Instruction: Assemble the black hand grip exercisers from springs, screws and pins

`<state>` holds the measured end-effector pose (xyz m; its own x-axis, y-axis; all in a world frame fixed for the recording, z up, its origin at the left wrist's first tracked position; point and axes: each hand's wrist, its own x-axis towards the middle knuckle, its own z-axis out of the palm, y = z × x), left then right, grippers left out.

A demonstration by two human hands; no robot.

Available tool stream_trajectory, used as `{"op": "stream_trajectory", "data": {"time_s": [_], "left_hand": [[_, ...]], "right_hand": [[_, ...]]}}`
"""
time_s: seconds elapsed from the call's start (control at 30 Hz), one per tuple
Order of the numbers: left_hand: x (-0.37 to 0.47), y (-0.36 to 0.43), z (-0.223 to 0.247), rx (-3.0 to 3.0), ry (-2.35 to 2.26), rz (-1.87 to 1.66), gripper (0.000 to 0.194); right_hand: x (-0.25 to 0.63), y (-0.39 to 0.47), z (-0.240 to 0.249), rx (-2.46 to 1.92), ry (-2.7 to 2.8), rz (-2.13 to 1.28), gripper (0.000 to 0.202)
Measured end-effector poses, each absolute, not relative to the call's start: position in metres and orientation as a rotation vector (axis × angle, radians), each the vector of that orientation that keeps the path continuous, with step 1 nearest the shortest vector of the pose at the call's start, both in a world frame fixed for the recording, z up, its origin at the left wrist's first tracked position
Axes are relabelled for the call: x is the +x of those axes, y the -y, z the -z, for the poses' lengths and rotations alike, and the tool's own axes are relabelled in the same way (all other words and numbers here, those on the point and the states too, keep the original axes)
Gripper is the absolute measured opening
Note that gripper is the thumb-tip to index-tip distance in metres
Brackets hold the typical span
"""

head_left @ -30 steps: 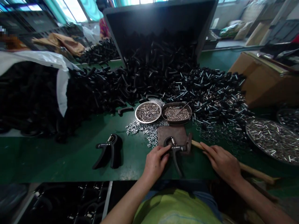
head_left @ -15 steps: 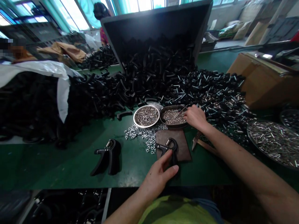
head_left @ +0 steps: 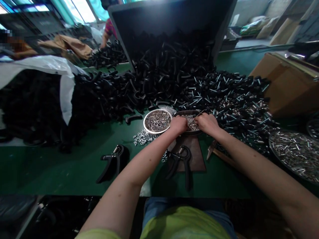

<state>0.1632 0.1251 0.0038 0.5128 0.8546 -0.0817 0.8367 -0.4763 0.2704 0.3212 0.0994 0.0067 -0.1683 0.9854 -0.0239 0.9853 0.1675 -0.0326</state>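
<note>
My left hand (head_left: 178,125) reaches over the left rim of a dark dish (head_left: 191,132) of small metal parts, fingers closed, with whatever they pinch hidden. At the dish's right side, my right hand (head_left: 206,123) is closed on a thin metal rod (head_left: 200,113) that slants up from the fingers. Left of the dark dish is a white-rimmed bowl (head_left: 157,121) full of metal pins and rings. A black hand grip with a spring (head_left: 187,166) lies partly on a brown pad (head_left: 198,156); a second hand grip (head_left: 117,164) lies to the left.
Loose nuts (head_left: 143,137) lie below the bowl. Black handles (head_left: 159,73) spill from a large grey bin (head_left: 174,20). At right are a cardboard box (head_left: 286,86), a tray of metal pins (head_left: 296,152) and pliers (head_left: 211,149). A person's arm (head_left: 104,38) shows behind, at upper left.
My left hand has left the hand grip on the pad and moved up to the dark dish, its fingers now closed. My right hand stays at the dish's right side. The view has shifted slightly.
</note>
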Motion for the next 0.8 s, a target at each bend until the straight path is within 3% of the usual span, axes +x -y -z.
{"op": "stream_trajectory", "data": {"time_s": [0.2, 0.37, 0.5, 0.8], "left_hand": [[0.173, -0.133, 0.005, 2.418, -1.423, -0.053, 0.022], [0.164, -0.133, 0.005, 2.331, -1.414, -0.154, 0.020], [0.154, -0.134, 0.002, 2.244, -1.387, -0.298, 0.015], [0.138, -0.128, 0.002, 1.958, -1.244, -0.567, 0.014]], "right_hand": [[0.324, -0.089, -0.015, -1.968, 2.229, -0.129, 0.029], [0.315, -0.050, -0.018, -1.630, 1.739, -0.685, 0.020], [0.297, -0.018, -0.007, -1.491, 1.697, -1.014, 0.016], [0.271, -0.013, 0.020, -1.343, 2.015, -0.840, 0.009]]}}
